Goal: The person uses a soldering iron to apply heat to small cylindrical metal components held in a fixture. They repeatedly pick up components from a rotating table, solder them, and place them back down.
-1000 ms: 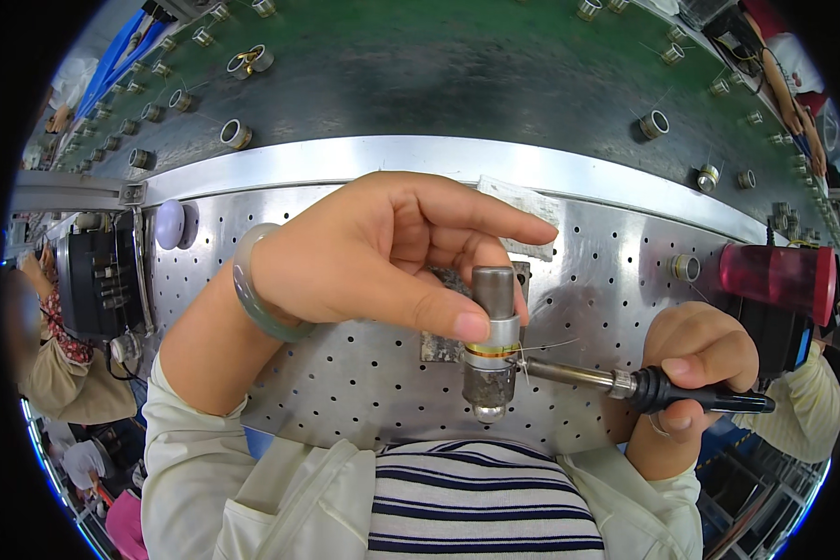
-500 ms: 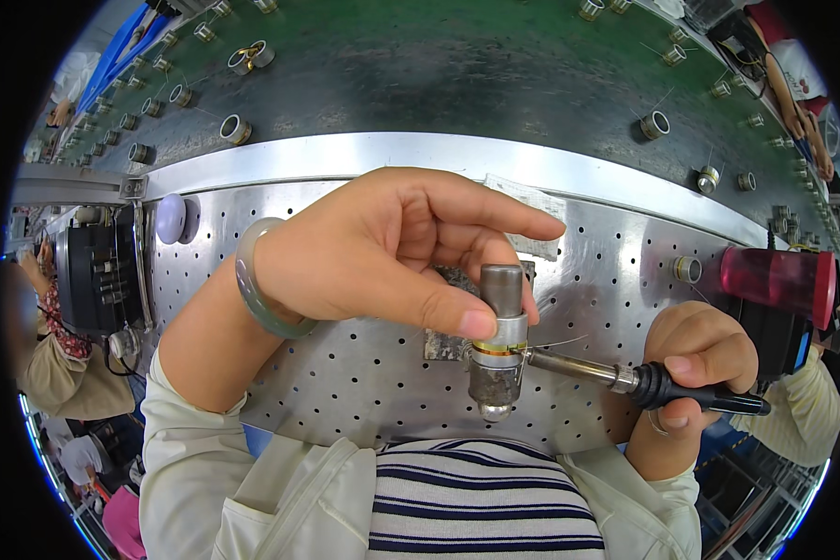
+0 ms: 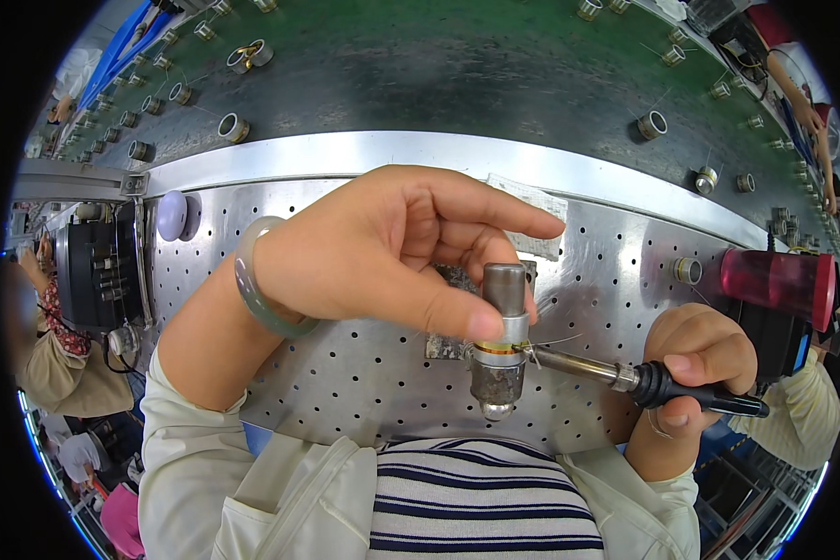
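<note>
My left hand [image 3: 364, 257] pinches a metal ring-shaped coil part [image 3: 516, 329] between thumb and curled fingers, its index finger stretched out to the right. The part sits round an upright steel mandrel [image 3: 497, 383] with a rounded lower end. A copper-coloured winding band [image 3: 497, 348] circles it, and thin loose wires stick out at its side. From the right, my right hand [image 3: 707, 350] grips the black handle of a soldering iron [image 3: 579, 367]. The iron's tip meets the part beside the winding, where a fine wire end shows. Whether the tip presses on the wire cannot be made out.
Beneath my hands lies a perforated metal bench [image 3: 345, 392] with a dark metal block [image 3: 443, 347]. Beyond its edge runs a green belt [image 3: 420, 84] bearing several ring parts. A loose ring [image 3: 687, 271] stands near a pink cylinder [image 3: 779, 287]; a purple knob [image 3: 171, 217] is at left.
The mandrel and coil part have shifted very slightly right, along with my left thumb. A fine wire end shows more plainly at the iron's tip. My right hand stays nearly still.
</note>
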Motion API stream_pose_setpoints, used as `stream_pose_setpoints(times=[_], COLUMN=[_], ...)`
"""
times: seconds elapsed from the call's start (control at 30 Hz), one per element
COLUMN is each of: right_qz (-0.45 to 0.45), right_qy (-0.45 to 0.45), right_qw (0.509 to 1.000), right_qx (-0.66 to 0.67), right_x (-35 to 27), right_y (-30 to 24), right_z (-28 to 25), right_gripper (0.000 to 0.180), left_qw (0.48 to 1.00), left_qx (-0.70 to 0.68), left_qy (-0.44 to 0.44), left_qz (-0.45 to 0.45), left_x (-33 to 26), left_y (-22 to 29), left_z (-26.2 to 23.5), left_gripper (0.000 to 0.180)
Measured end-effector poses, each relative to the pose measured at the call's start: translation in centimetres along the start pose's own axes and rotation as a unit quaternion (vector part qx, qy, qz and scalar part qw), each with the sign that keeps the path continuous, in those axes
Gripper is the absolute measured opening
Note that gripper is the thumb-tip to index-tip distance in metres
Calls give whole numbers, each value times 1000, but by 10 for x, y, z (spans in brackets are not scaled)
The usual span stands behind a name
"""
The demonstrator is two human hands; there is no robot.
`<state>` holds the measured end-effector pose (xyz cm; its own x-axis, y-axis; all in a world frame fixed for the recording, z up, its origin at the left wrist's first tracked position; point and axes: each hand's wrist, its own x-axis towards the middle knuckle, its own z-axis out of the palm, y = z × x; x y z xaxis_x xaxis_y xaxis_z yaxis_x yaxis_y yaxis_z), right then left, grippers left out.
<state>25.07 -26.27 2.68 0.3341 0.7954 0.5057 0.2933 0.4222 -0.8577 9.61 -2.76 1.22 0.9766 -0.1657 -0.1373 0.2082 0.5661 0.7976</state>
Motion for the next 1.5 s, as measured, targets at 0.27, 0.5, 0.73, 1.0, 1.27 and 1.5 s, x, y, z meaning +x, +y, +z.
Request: stream_pose_setpoints(times=[0.27, 0.5, 0.73, 1.0, 1.27, 1.5], right_qz=[3, 6, 24, 14, 92, 50], right_qy=[36, 28, 47, 152, 143, 193], right_qw=[998, 999, 998, 985, 984, 970], right_qx=[53, 26, 30, 80, 48, 137], right_x=[-2, -1, -1, 6, 9, 5], right_y=[3, 2, -2, -7, -31, -34], right_z=[2, 1, 3, -1, 4, -11], right_gripper=[36, 36, 32, 34, 39, 25], left_qw=[997, 997, 999, 997, 591, 469], left_qx=[24, 14, -16, -61, 646, 745], left_qy=[68, 71, 45, 29, 434, 408], left_qz=[-7, -26, -25, 23, 211, 243], left_x=[-3, -3, 1, 6, 20, 27], left_y=[4, 7, 2, 11, 64, 75], left_z=[14, 19, 18, -1, -105, -85], left_gripper=[74, 74, 76, 70, 33, 44])
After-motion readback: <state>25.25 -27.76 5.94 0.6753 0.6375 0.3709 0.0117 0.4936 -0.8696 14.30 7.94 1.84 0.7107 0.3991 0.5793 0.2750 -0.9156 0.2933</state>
